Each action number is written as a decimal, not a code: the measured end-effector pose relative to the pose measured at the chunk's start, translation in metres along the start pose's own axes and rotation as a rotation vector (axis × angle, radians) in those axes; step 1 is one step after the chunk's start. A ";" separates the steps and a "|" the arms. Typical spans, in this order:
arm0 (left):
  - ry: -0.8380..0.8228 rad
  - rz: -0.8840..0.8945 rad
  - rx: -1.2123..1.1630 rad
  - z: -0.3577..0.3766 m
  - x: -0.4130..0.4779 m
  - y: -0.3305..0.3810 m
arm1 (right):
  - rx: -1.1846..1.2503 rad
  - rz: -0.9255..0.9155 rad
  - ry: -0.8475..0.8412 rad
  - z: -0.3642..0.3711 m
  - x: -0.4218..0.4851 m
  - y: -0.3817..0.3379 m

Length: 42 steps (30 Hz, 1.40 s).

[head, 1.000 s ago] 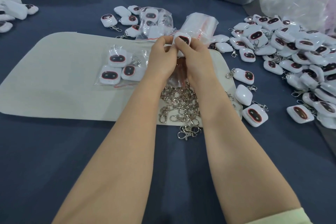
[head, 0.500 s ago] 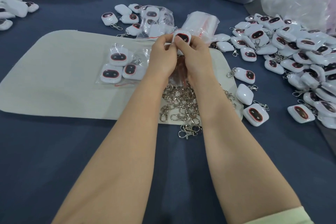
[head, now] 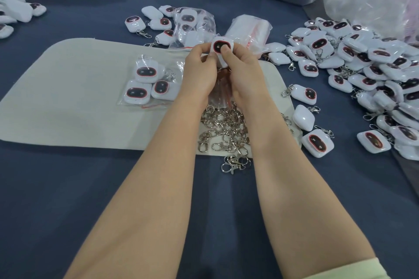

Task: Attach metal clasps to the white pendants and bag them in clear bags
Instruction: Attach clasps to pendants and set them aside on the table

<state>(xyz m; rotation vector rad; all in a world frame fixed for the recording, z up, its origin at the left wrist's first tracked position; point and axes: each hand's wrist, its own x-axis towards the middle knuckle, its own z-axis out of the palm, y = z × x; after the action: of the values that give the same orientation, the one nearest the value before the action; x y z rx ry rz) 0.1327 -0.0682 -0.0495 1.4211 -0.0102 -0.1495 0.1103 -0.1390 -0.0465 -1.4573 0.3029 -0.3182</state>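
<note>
Both hands (head: 199, 72) (head: 243, 70) on pendant (head: 218, 46) at mat (head: 79, 102) edge

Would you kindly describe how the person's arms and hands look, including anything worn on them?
Both forearms are bare. The left hand and the right hand wear no gloves, and no ring, watch or bracelet shows. The only clothing in view is the edge of a pale green sleeve on the right arm, at the picture's bottom corner.
</note>
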 end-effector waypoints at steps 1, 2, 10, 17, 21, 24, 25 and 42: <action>0.007 -0.011 -0.016 0.000 0.000 0.000 | -0.027 -0.011 -0.016 0.000 0.000 0.000; 0.011 -0.024 -0.032 0.000 0.000 0.001 | -0.063 -0.024 -0.026 0.000 0.000 0.001; 0.034 -0.053 -0.028 -0.003 -0.003 0.006 | -0.330 -0.118 0.020 -0.002 0.002 0.004; 0.067 -0.048 -0.014 -0.002 -0.005 0.005 | -0.371 -0.123 -0.022 -0.004 0.005 0.005; 0.065 -0.048 -0.005 -0.003 -0.004 0.005 | -0.382 -0.153 -0.002 -0.003 0.005 0.006; 0.081 -0.039 0.015 -0.003 -0.003 0.004 | -0.371 -0.156 0.007 -0.002 0.005 0.006; 0.089 -0.033 0.017 -0.003 -0.003 0.004 | -0.372 -0.156 0.005 -0.002 0.005 0.006; 0.140 0.340 1.016 0.003 -0.011 0.012 | 0.013 -0.072 0.329 -0.009 0.011 0.000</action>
<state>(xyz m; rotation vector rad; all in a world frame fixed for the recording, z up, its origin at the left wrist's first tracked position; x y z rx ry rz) 0.1225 -0.0678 -0.0365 2.4103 -0.2400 0.2831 0.1168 -0.1518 -0.0478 -1.4035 0.5126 -0.6194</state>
